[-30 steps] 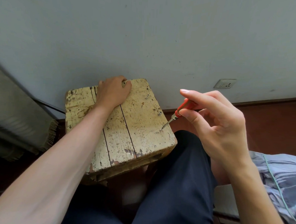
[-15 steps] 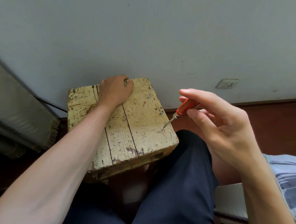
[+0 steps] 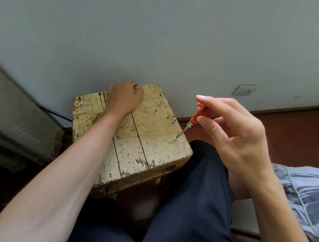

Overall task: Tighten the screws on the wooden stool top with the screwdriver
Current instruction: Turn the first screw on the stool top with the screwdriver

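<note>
The wooden stool top [image 3: 151,138] is worn, cream-painted planks, standing against the wall. My left hand [image 3: 124,98] grips its far edge, fingers curled over it. My right hand [image 3: 232,130] pinches the orange handle of a small screwdriver [image 3: 192,122] between thumb and fingers. The metal tip sits on a screw [image 3: 174,139] near the stool's right edge. Two more screws [image 3: 173,121] [image 3: 160,103] stick up farther back along that same edge.
A grey wall [image 3: 158,39] rises right behind the stool, with a white socket [image 3: 244,89] low on the right. My dark trouser leg [image 3: 192,194] lies beside the stool. A fringed cloth [image 3: 28,134] hangs at left; striped bedding [image 3: 302,191] lies at right.
The screwdriver tip has stayed on the same screw while my right fingers shifted on the handle. My left hand has kept its grip on the far edge.
</note>
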`<state>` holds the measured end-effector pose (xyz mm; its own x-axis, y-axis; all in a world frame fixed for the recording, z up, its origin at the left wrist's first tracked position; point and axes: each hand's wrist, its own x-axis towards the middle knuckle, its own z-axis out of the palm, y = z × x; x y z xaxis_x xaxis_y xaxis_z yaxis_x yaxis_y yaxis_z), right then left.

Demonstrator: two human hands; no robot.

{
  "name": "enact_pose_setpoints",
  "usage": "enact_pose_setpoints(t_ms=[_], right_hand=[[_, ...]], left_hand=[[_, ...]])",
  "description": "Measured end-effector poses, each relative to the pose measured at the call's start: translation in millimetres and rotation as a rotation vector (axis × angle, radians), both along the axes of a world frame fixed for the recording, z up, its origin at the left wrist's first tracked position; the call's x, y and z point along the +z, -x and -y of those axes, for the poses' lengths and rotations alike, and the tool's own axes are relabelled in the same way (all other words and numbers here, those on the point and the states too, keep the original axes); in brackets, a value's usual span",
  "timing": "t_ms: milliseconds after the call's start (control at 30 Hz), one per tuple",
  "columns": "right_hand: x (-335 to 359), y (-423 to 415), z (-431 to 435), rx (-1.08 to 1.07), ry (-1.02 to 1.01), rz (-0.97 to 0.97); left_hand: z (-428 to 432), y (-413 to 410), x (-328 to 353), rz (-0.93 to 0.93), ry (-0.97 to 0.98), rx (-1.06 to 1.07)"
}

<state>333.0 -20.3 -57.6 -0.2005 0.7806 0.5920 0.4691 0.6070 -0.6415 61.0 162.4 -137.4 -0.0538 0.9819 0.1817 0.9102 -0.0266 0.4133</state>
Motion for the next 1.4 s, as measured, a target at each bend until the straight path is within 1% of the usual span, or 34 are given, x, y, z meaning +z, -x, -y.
enact_pose_setpoints(t_ms=[167, 267, 400, 567, 767, 900, 967, 1067, 1167, 1267, 1400], right_hand=[[4.0, -9.9, -0.5, 0.142, 0.127, -0.018], [3.2, -9.5, -1.5, 0.151, 0.144, -0.027], [2.1, -7.7, -2.9, 0.138, 0.118, -0.041], [1.1, -1.8, -1.9, 0.076, 0.033, -0.045], [-3.8, 8.4, -1.6, -0.083, -0.1, -0.009], [-6.4, 9.3, -0.5, -0.142, -0.117, -0.015], [-4.8, 5.1, 0.6, -0.092, -0.082, -0.009], [1.4, -4.8, 1.8, 0.05, 0.04, -0.019], [4.0, -9.8, 0.0, 0.12, 0.119, -0.018], [3.0, -7.3, -1.3, 0.126, 0.121, -0.027], [0.9, -4.6, -3.8, 0.074, 0.059, -0.019]], left_hand=[[-0.6, -0.9, 0.6, -0.008, 0.009, 0.003], [-0.8, -0.4, 0.6, -0.01, 0.013, 0.0], [-0.9, -0.3, -0.6, -0.008, 0.01, 0.003], [-1.5, -0.2, -0.9, -0.003, -0.004, 0.003], [-0.5, -0.3, -2.1, 0.001, -0.015, 0.001], [-0.5, -0.2, -1.2, -0.001, -0.003, 0.007], [-0.3, -0.4, -1.4, -0.001, 0.002, 0.011], [0.1, -0.9, -1.4, 0.004, -0.001, 0.006], [0.0, -1.0, -1.3, 0.004, -0.005, 0.006], [0.2, -0.4, -1.7, 0.007, -0.01, 0.005], [-0.8, 0.2, -1.3, -0.001, -0.009, 0.0]])
